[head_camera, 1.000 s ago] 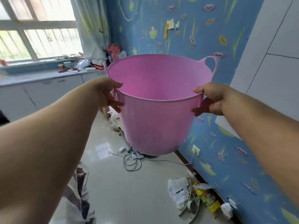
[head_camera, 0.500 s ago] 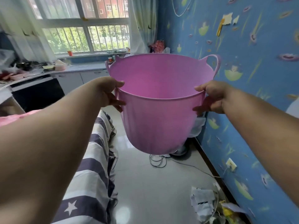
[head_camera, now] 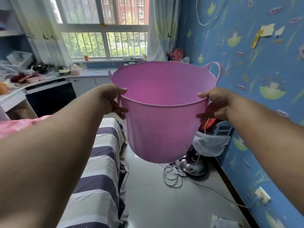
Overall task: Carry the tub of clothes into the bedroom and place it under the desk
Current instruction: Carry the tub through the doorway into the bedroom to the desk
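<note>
I hold a pink plastic tub (head_camera: pixel 159 129) in the air at chest height, tilted a little away from me. My left hand (head_camera: pixel 111 100) grips its rim on the left, thumb over the edge. On the right side of the rim is my right hand (head_camera: pixel 215 104), thumb on top and fingers under. No clothes show in the part of the tub's inside that I see. The desk (head_camera: pixel 21 92) stands at the far left, cluttered on top, with a dark opening (head_camera: pixel 49 97) beneath it.
A bed with a striped sheet (head_camera: pixel 102 170) fills the lower left. The blue wall (head_camera: pixel 256 96) runs along the right. On the floor ahead lie coiled white cables (head_camera: pixel 172 176), a metal pot (head_camera: pixel 194 165) and a white bag (head_camera: pixel 210 143). A barred window (head_camera: pixel 105 43) is ahead.
The view has swung left and moved forward into the room: the bed, desk and window have come into view. Both hands keep the same grip on the tub.
</note>
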Demonstrator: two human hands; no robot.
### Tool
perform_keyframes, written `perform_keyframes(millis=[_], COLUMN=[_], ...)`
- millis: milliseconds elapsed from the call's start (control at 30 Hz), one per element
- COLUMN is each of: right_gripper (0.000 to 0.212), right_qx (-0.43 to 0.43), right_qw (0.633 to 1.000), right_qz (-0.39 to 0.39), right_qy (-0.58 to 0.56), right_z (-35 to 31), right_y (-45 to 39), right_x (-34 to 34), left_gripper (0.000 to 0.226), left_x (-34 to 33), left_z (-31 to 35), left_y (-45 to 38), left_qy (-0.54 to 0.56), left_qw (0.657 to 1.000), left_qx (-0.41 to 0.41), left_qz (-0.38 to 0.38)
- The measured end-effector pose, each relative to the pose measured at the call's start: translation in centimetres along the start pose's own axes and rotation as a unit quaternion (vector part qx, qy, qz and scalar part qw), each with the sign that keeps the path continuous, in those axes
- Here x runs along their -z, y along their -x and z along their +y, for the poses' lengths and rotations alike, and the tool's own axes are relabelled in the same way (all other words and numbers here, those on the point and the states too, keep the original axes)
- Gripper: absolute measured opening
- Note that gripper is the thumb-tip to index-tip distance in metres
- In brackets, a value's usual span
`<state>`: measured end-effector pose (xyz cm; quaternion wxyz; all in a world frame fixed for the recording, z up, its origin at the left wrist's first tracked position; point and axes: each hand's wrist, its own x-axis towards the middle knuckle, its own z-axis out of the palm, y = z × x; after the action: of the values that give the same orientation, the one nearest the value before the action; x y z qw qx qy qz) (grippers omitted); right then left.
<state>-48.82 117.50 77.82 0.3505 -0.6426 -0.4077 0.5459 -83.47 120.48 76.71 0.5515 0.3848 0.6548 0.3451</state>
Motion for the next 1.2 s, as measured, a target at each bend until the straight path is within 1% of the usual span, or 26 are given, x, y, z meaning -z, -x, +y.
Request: perform_keyframes(millis=[133, 300, 367, 467, 500, 633, 833, 967, 1200], right_gripper=[0.03, 0.047, 0.044, 0.027, 0.024, 0.029, 0.028, 0.036, 0.029], right_qx=[-0.003, 0.0, 0.008, 0.014, 0.014, 0.011, 0.01, 0.002, 0.012], right_qw=[1.0, 1.0, 1.0, 0.999, 0.999, 0.997, 0.995, 0.993, 0.991], right_qz=[-0.001, -0.007, -0.01, -0.029, -0.034, -0.058, -0.083, -0.097, -0.122], right_qy=[0.002, 0.002, 0.01, 0.024, 0.029, 0.042, 0.058, 0.067, 0.049], right_z=[-2.3, -4.6, -5.5, -6.5, -6.8, -8.3, -12.0, -15.1, -19.2], right_y=[-2.4, -5.5, -7.0, -9.6, -10.4, -15.0, -23.7, -29.7, -38.1], right_x=[-3.4, -6.4, -7.6, -8.9, -9.1, -10.0, -10.6, -10.8, -12.3], left_gripper=[0.078, 0.074, 0.075, 0.077, 0.077, 0.074, 0.076, 0.077, 0.077], left_x=[3.1, 6.1, 7.3, 8.6, 8.9, 9.9, 10.2, 9.9, 10.5], left_z=[1.3, 2.6, 2.9, 3.4, 3.5, 4.6, 7.4, 9.7, 12.9], left_y=[-3.0, -5.7, -7.0, -9.5, -10.1, -13.9, -20.5, -24.4, -30.1], left_qy=[-0.003, -0.004, 0.0, 0.01, 0.012, 0.023, 0.044, 0.056, 0.068], left_qw=[1.0, 1.0, 1.0, 1.0, 0.999, 0.999, 0.996, 0.994, 0.99], left_qx=[-0.004, -0.003, -0.002, -0.001, -0.001, 0.002, 0.013, 0.013, 0.022], left_qz=[0.002, 0.012, 0.019, 0.03, 0.032, 0.042, 0.07, 0.09, 0.125])
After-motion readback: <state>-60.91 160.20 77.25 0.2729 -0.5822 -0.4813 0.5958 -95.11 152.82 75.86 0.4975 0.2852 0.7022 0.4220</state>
